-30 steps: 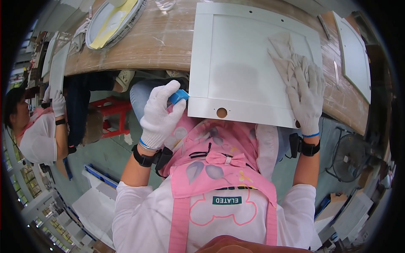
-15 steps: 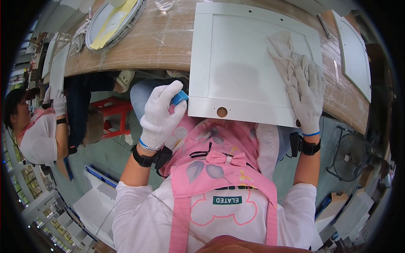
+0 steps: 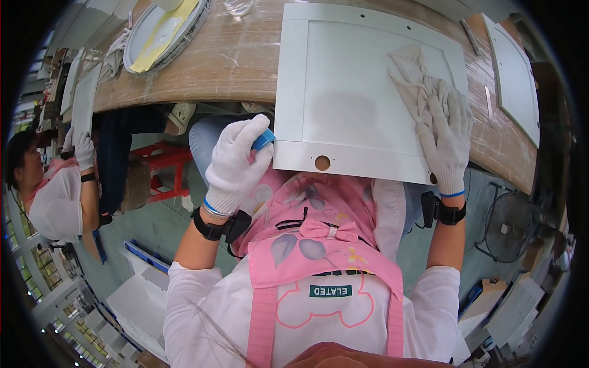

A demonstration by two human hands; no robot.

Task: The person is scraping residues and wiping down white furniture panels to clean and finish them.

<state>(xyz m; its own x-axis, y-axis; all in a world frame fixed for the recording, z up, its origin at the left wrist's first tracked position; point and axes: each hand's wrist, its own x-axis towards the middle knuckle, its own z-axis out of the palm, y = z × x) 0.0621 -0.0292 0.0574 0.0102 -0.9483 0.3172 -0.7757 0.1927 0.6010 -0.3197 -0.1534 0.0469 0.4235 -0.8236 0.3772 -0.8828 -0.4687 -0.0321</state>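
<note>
A white cabinet door panel with a recessed middle and a round hole near its close edge lies on the table, its near part jutting over my lap. My left hand, in a white knit glove, pinches a small blue block between thumb and fingers. The block is at the panel's left edge, close to the near corner. On the panel's right side my gloved right hand presses down, long fingers extended over a crumpled beige cloth; part of the cloth is hidden beneath the hand.
The wooden table carries a round lid with yellow tape at the far left and another white panel at the right. A co-worker handles a board at the left. A red stool and a fan stand below.
The blue block and my left hand have shifted very slightly along the panel's left edge. The right hand, cloth and panel keep their places.
</note>
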